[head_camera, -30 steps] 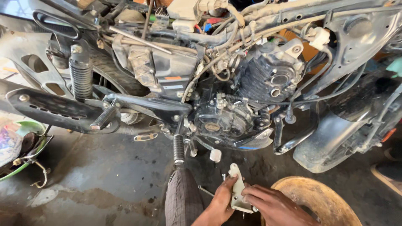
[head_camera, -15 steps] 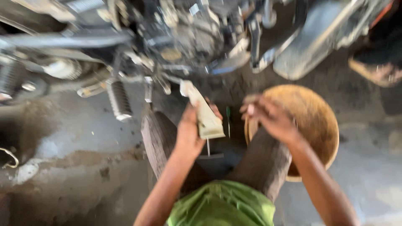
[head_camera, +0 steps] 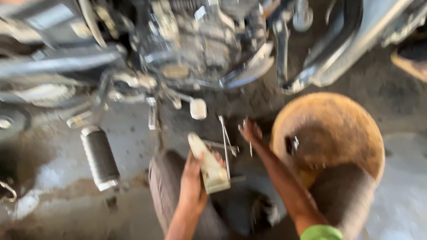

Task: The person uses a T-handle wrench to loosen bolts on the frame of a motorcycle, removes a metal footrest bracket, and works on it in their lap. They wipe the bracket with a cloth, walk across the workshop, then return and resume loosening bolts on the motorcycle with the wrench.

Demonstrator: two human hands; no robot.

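While the motorcycle engine (head_camera: 195, 49) hangs blurred above, a person crouched on the stained concrete floor (head_camera: 58, 186) works beneath it. The left hand (head_camera: 195, 178) has its fingers closed around a pale, flat wedge-shaped part (head_camera: 209, 166), held tilted just below the foot peg (head_camera: 198, 108). The right hand (head_camera: 251, 132) reaches forward to thin metal rods (head_camera: 225, 138) lying on the floor just ahead of the left fingers; its fingers look partly spread at the rod tips, though motion blur makes it impossible to say whether they grip anything. A round wooden stool (head_camera: 329, 133) stands just right of the right fingers, a small metal piece (head_camera: 292, 144) at its edge. Judging by this, the work is midway: the pale part is off the machine and in hand, nothing refitted yet.
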